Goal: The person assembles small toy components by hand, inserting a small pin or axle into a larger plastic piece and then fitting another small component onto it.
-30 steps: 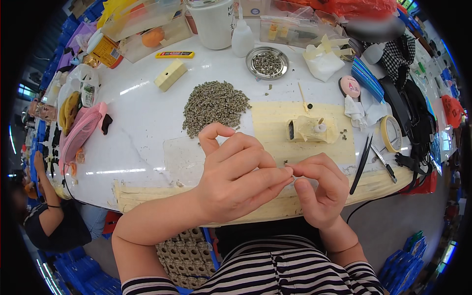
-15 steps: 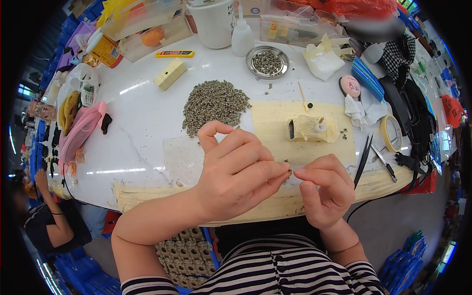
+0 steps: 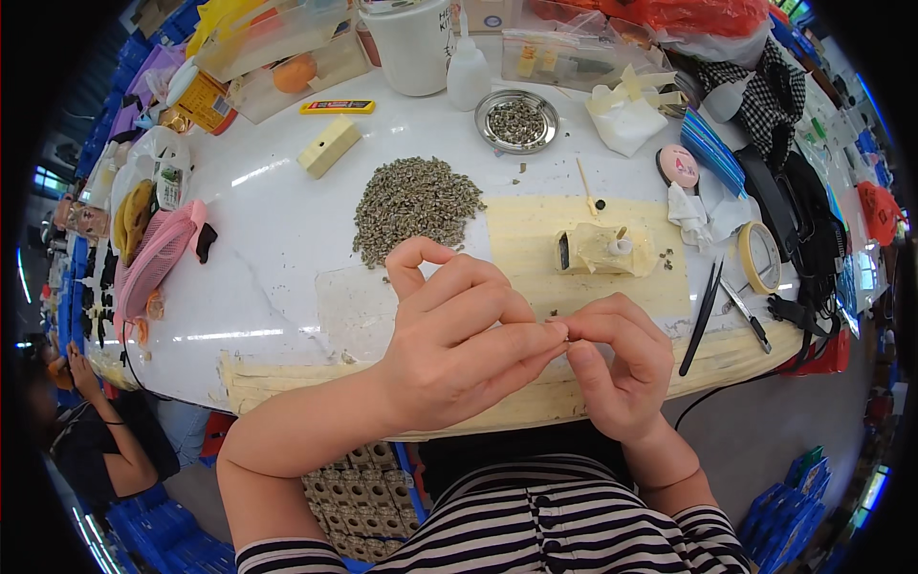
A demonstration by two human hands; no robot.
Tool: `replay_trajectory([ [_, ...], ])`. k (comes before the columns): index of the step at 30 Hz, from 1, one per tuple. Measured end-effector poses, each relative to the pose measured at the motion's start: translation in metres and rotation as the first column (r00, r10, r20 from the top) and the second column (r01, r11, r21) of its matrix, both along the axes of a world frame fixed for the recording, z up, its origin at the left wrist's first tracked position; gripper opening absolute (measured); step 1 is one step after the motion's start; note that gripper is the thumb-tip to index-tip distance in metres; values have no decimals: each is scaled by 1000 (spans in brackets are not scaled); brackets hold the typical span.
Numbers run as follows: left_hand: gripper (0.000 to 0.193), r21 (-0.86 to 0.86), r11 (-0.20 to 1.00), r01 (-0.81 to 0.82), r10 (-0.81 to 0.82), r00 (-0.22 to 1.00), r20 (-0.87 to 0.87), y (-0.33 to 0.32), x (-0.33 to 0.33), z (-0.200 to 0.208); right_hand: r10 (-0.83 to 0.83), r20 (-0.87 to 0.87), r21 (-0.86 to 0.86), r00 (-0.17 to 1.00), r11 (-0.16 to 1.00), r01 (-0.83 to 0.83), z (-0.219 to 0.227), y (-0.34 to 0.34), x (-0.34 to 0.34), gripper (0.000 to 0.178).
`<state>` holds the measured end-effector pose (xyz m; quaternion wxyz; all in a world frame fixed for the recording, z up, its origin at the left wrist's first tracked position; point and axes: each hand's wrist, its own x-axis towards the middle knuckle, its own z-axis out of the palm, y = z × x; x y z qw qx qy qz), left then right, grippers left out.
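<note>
My left hand [image 3: 464,335] is closed in a pinch on a tiny metal part [image 3: 568,339], mostly hidden by the fingertips. Right up against it, my right hand [image 3: 626,373] has thumb and forefinger drawn together; what sits between them is too small to make out. Both hands hover over the near edge of the masking-tape-covered strip. Beyond my left hand lies a heap of small metal parts [image 3: 417,206]. Past my right hand stands a tape-wrapped block [image 3: 602,251] with a short white tube on top, and a few loose parts [image 3: 666,258] beside it.
A round metal dish [image 3: 519,149] with more small parts stands farther back, near a white squeeze bottle [image 3: 469,77] and a white bucket [image 3: 406,53]. At right lie black tweezers [image 3: 703,316], a craft knife [image 3: 748,318] and a tape roll [image 3: 760,258]. A cream block [image 3: 330,146] rests left.
My right hand has shifted slightly left, and its fingertips now meet the left hand's at the small part. My left hand has barely moved.
</note>
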<state>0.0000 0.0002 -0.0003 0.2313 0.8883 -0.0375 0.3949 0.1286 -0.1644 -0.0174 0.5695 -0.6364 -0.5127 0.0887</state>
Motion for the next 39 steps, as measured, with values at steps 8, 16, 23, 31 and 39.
replay_trajectory([
  [8, 31, -6, 999, -34, 33, 999, -32, 0, 1, 0, -12, 36, 81, 999, 997, 9, 3, -4, 0, 18],
  [16, 31, -15, 999, -50, 50, 998, -38, 0, 1, 0, -17, 82, 80, 996, 997, 11, 3, -4, 0, 22],
  [23, 33, -15, 1000, -14, 14, 1000, 3, 0, 1, 0, -48, 50, 19, 998, 999, 47, 3, -3, 0, 21],
  [31, 33, 3, 1000, -22, 22, 1000, -11, -1, 0, 1, -46, 16, 30, 999, 999, 45, 3, -1, -1, 15],
  [39, 32, -3, 999, -43, 43, 999, -17, 0, 1, -1, -29, 67, 75, 997, 997, 24, 4, -4, -1, 20],
])
